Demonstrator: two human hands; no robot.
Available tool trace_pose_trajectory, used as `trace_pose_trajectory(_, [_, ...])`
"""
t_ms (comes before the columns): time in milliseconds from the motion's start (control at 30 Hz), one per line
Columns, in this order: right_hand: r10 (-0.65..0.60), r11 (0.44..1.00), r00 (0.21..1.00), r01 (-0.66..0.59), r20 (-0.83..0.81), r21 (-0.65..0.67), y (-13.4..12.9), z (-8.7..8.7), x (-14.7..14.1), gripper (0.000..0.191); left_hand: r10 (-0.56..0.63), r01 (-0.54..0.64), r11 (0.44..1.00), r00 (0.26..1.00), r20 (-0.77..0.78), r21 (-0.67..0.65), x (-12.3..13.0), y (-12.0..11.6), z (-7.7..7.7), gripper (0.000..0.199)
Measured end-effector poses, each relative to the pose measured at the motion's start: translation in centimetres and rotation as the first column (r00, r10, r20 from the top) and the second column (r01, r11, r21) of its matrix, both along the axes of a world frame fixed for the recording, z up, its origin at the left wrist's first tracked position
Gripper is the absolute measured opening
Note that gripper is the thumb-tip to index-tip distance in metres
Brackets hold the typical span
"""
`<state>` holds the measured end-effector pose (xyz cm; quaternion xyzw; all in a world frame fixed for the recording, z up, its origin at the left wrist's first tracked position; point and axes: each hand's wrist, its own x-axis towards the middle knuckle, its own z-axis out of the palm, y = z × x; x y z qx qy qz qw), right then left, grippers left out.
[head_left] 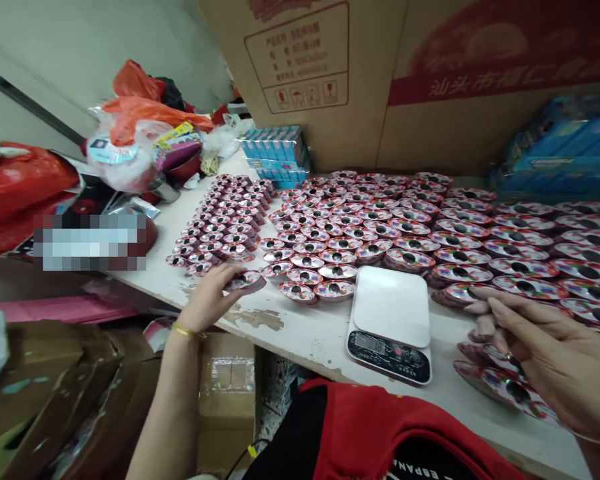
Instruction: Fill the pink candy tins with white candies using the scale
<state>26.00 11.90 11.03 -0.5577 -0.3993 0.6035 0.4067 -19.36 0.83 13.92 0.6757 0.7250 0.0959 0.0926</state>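
My left hand (211,293) is closed around one oval, red-and-white printed pack (245,280) with a dark round spot in its top, near the front edge of the white table. My right hand (550,347) is at the right, its fingers stretched and slightly apart. A fingertip reaches the end of a similar pack (459,292) at the front of a row. Beneath that hand lie several more packs (517,392), partly hidden by it. Between the hands sits a white digital scale (393,305) with a bare top; its display is too blurred to read.
Rows of identical packs (360,217) cover the back of the table (325,340). Behind them stand a large carton (325,127) and blue wrapped boxes (275,157), with another blue stack (565,153) at right. Orange bags (145,113) lie at left, cartons (225,400) below.
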Motion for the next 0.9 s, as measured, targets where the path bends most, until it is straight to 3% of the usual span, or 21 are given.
trace_pose_trajectory(100, [0.076, 0.995, 0.997, -0.076, -0.01, -0.06, -0.2, 0.3, -0.9, 0.03, 0.003, -0.004, 1.0, 0.998, 0.057, 0.016, 0.4, -0.3, -4.0, 0.033])
trace_pose_trajectory(200, [0.07, 0.993, 0.997, -0.068, 0.015, -0.101, -0.5, 0.5, -1.4, 0.029, -0.003, -0.005, 0.995, 0.996, 0.086, 0.1, 1.2, 0.2, -6.0, 0.038])
trace_pose_trajectory(300, [0.065, 0.981, 0.998, -0.065, -0.005, -0.181, -0.9, 0.5, -1.4, 0.028, 0.149, -0.14, 0.974, 0.988, -0.039, 0.18, -0.3, 1.1, -6.0, 0.033])
trace_pose_trajectory(400, [0.094, 0.956, 0.995, -0.102, -0.044, -0.274, -1.1, 0.5, -1.6, 0.031, 0.364, -0.312, 0.917, 0.91, -0.197, 0.25, -3.4, 2.4, -5.6, 0.027])
trace_pose_trajectory(567, [0.165, 0.927, 0.984, -0.18, -0.073, -0.328, -1.6, 0.5, -2.9, 0.039, 0.385, -0.345, 0.921, 0.871, -0.305, 0.18, -6.5, 4.0, -6.2, 0.02])
trace_pose_trajectory(667, [0.194, 0.929, 0.968, -0.233, -0.16, -0.287, -2.2, 0.1, -3.6, 0.034, 0.349, -0.313, 0.936, 0.88, -0.322, 0.161, -6.3, 3.7, -5.2, 0.013])
trace_pose_trajectory(767, [0.267, 0.921, 0.938, -0.316, -0.221, -0.228, -2.7, -0.5, -4.0, 0.03, 0.244, -0.172, 0.955, 0.92, -0.308, 0.242, -4.4, 3.4, -2.5, 0.012])
trace_pose_trajectory(833, [0.307, 0.913, 0.921, -0.356, -0.238, -0.2, -2.8, -1.0, -4.2, 0.032, 0.074, 0.017, 0.938, 0.966, -0.247, 0.345, -1.7, 3.8, -0.3, 0.014])
trace_pose_trajectory(900, [0.314, 0.912, 0.917, -0.364, -0.246, -0.191, -2.8, -1.4, -4.1, 0.035, -0.077, 0.129, 0.904, 0.987, -0.142, 0.407, 2.5, 4.6, 1.3, 0.015])
